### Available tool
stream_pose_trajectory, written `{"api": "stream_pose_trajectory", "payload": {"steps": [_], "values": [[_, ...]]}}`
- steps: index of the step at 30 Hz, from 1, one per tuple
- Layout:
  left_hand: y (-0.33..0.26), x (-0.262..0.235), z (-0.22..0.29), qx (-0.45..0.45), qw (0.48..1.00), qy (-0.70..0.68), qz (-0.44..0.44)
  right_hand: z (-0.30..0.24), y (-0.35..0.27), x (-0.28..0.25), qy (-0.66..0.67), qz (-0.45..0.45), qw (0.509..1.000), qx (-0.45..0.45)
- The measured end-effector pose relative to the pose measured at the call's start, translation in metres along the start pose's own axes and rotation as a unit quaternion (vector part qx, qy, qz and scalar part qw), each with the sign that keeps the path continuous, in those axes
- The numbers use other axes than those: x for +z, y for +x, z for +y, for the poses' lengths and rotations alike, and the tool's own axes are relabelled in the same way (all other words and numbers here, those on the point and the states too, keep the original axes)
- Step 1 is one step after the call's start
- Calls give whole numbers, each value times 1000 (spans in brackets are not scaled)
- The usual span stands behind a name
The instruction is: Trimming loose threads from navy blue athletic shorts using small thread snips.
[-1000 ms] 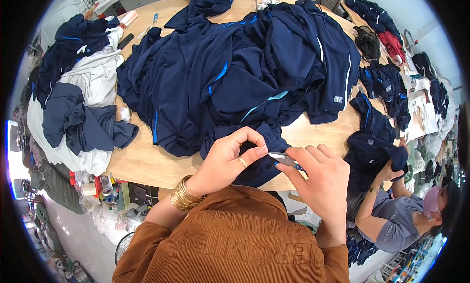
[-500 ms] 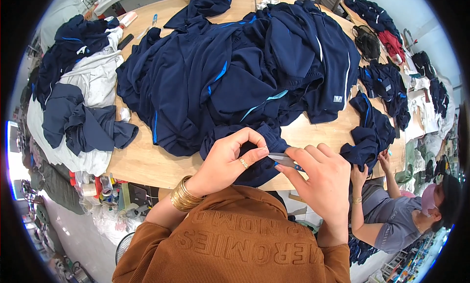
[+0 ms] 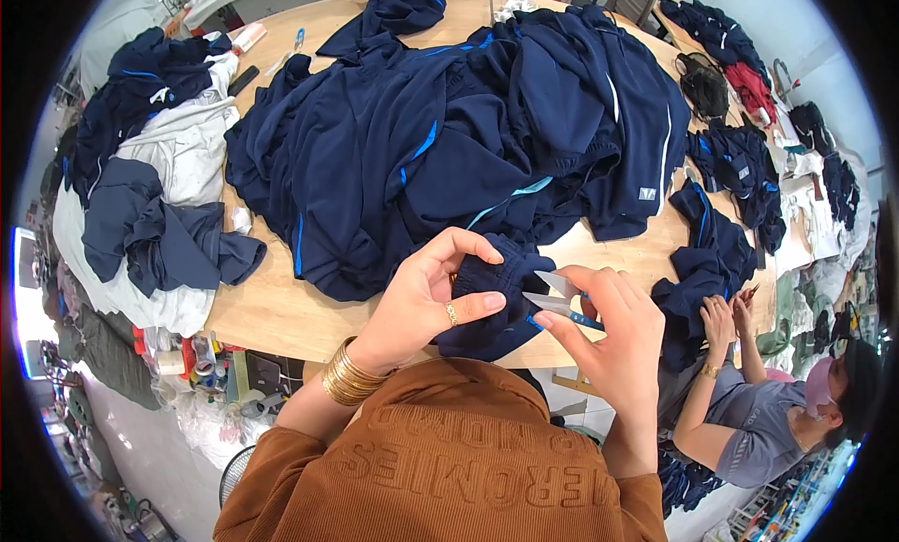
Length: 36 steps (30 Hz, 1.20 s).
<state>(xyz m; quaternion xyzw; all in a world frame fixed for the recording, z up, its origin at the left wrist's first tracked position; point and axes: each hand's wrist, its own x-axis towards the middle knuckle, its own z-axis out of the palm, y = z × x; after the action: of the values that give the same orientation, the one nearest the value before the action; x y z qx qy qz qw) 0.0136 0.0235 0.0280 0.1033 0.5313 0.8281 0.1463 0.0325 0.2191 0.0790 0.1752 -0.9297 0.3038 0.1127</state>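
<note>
My left hand (image 3: 417, 303), with a ring and gold bangles at the wrist, grips the gathered elastic edge of a navy garment (image 3: 494, 278) between thumb and fingers. Facing it, my right hand (image 3: 613, 326) holds a pair of thread snips (image 3: 552, 304) with blue on the handle. Their two pointed blades stand apart and point left at the garment's edge. Whether a thread lies between them is too small to tell. The held garment hangs over the table's near edge, against a large pile of navy garments (image 3: 365, 158) with blue and white stripes.
White cloth (image 3: 178, 158) and a dark grey garment (image 3: 140, 228) lie at the left of the wooden table (image 3: 272, 322). At the right, a co-worker (image 3: 749, 430) handles a navy garment (image 3: 707, 247). Another pair of snips (image 3: 299, 41) lies at the far left.
The snips' blades have spread apart and drawn slightly away from my left fingers. My left hand has shifted its hold and turned up the garment's edge. The co-worker's hands have moved closer together.
</note>
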Motion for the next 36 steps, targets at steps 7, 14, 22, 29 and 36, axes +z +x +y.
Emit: {"api": "stream_pose_trajectory", "payload": {"steps": [7,14,22,29,36], "values": [[0,0,4,-33,999,-20,-16,3,0,3,-53,-6,998,-36],[0,-1,9,-110,989,-100,-17,4,3,0,-15,-19,998,-65],[2,-3,8,-133,984,-115,-3,9,-3,4,8,-33,994,-103],[2,0,10,-119,987,-107,-1,6,1,2,-32,-22,992,-121],[0,-4,11,-137,982,-131,3,2,4,5,-35,-34,990,-130]]}}
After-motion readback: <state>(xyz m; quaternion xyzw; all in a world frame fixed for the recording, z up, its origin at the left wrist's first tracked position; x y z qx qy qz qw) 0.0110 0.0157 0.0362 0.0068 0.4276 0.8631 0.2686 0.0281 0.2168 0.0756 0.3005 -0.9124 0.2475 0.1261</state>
